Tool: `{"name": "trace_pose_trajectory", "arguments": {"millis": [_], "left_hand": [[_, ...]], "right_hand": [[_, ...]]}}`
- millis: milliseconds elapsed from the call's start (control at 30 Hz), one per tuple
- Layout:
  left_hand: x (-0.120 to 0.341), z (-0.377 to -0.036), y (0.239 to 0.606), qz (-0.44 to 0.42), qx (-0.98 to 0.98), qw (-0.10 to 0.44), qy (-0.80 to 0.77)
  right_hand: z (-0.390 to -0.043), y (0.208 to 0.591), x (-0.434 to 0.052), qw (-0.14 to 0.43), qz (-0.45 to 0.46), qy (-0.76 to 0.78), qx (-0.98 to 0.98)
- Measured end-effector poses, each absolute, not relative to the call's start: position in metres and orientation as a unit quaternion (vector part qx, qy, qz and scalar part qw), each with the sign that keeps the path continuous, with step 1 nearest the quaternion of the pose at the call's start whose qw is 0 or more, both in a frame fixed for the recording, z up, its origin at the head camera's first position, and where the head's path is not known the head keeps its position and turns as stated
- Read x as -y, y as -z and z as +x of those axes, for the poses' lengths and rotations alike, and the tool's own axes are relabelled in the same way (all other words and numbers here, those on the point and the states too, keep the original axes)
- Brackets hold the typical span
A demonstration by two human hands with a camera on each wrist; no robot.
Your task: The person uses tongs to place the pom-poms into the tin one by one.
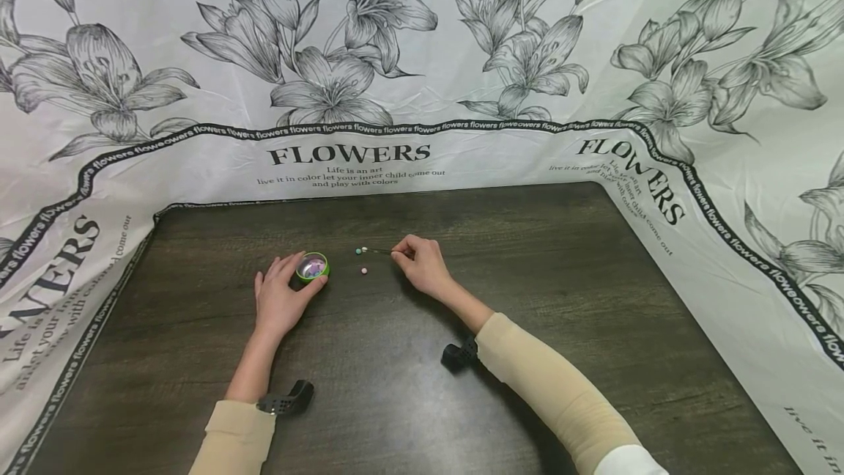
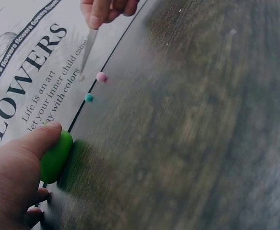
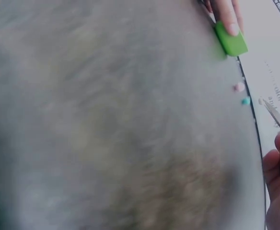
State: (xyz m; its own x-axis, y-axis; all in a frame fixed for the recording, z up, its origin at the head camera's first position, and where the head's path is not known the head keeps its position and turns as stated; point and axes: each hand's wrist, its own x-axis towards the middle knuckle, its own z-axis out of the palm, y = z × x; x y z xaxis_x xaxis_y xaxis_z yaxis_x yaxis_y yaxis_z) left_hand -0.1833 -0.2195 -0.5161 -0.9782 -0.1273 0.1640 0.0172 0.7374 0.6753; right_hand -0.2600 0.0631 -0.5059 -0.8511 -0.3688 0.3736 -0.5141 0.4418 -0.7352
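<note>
Beads first, from the head view: the right hand (image 1: 422,264) pinches the near end of a thin needle (image 1: 379,251) whose far tip sits at a white bead (image 1: 364,248) and a teal bead (image 1: 358,251), with a pink bead (image 1: 363,270) lying loose on the dark table (image 1: 527,299) just beside them. The left hand (image 1: 280,297) curls thumb and fingers round a small green pot (image 1: 313,267) to the left of the beads. Judging from this, the step in hand is picking beads up on the needle — it would go best with the tip kept low and level, fed slowly into the bead's hole, and the pot held steady so nothing rolls.

From the left wrist view the thumb presses the green pot's (image 2: 56,156) side; the needle (image 2: 87,50) slants down from the right hand's fingertips (image 2: 98,14), its tip at the white bead (image 2: 81,77), the pink bead (image 2: 101,76) and teal bead (image 2: 88,97) close by. The right hand is cut off at the top edge.

The right wrist view is heavily blurred (most of it is plain table). The pot (image 3: 231,39), pink bead (image 3: 239,86), teal bead (image 3: 246,100) and needle (image 3: 273,113) show at the right edge — whether the tip has entered any bead I cannot tell in any view, nor what the pot holds.
</note>
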Motion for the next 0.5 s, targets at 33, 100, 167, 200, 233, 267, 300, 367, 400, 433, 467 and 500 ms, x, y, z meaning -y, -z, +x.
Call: {"name": "trace_pose_trajectory", "arguments": {"millis": [33, 100, 167, 200, 233, 267, 300, 367, 400, 433, 467, 500], "left_hand": [[0.219, -0.183, 0.516, 0.029, 0.927, 0.101, 0.361], [0.219, -0.183, 0.516, 0.028, 0.926, 0.102, 0.361], [0.219, -0.183, 0.516, 0.027, 0.926, 0.104, 0.361], [0.219, -0.183, 0.516, 0.026, 0.926, 0.105, 0.36], [0.219, -0.183, 0.516, 0.026, 0.927, 0.105, 0.36], [0.219, -0.183, 0.516, 0.026, 0.927, 0.105, 0.36], [0.219, -0.183, 0.516, 0.026, 0.927, 0.105, 0.359], [0.219, -0.182, 0.516, 0.026, 0.927, 0.105, 0.359], [0.219, -0.182, 0.516, 0.026, 0.927, 0.105, 0.359], [0.219, -0.182, 0.516, 0.026, 0.927, 0.104, 0.359], [0.219, -0.182, 0.516, 0.026, 0.927, 0.104, 0.359], [0.219, -0.183, 0.516, 0.026, 0.927, 0.104, 0.359]], "right_hand": [[-0.261, 0.504, -0.062, 0.079, 0.262, -0.46, 0.845], [-0.261, 0.501, -0.059, 0.079, 0.265, -0.461, 0.844], [-0.261, 0.498, -0.055, 0.078, 0.268, -0.464, 0.841], [-0.261, 0.497, -0.054, 0.078, 0.27, -0.466, 0.839], [-0.261, 0.496, -0.052, 0.078, 0.272, -0.467, 0.838], [-0.26, 0.496, -0.051, 0.079, 0.274, -0.468, 0.836], [-0.26, 0.495, -0.049, 0.081, 0.277, -0.47, 0.834], [-0.259, 0.493, -0.045, 0.083, 0.284, -0.474, 0.83], [-0.258, 0.493, -0.044, 0.083, 0.284, -0.474, 0.829], [-0.258, 0.493, -0.042, 0.083, 0.284, -0.475, 0.829], [-0.257, 0.492, -0.041, 0.086, 0.285, -0.478, 0.827], [-0.257, 0.492, -0.039, 0.087, 0.284, -0.48, 0.825]]}}
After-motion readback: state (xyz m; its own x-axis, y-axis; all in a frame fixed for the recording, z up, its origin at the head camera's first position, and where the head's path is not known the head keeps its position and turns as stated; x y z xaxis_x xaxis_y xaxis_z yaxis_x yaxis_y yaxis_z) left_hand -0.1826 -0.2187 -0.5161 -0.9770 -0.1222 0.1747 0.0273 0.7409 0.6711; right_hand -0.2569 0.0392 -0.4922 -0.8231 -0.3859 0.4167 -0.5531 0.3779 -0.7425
